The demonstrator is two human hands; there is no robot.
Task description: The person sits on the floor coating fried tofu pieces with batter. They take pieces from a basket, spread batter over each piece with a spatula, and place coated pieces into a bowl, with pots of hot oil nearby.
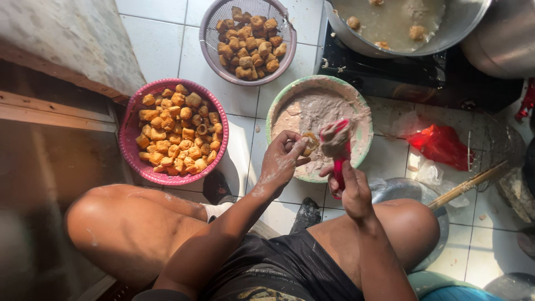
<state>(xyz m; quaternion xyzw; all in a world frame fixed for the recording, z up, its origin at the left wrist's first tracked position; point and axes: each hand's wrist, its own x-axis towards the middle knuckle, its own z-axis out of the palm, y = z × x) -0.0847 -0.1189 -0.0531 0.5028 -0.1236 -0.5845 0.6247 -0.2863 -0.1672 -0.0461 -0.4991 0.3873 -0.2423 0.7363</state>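
Head view: the left hand (281,161) pinches a tofu puff (310,142) over the paste bowl (359,106), fingers clamped on it. The right hand (351,189) is clamped on a red spoon (337,146) loaded with paste, touching the puff. The pink basket (131,150) at left is full of puffs, so by the look of it much filling remains; the far strainer (209,33) holds darker pieces. All sit on a white tiled floor (156,44), splattered, beside a stove (390,78) with a pot (462,28). A red bag (443,146) lies right.

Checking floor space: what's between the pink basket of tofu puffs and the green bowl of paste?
In the head view, only bare white tile separates pink basket and green bowl.
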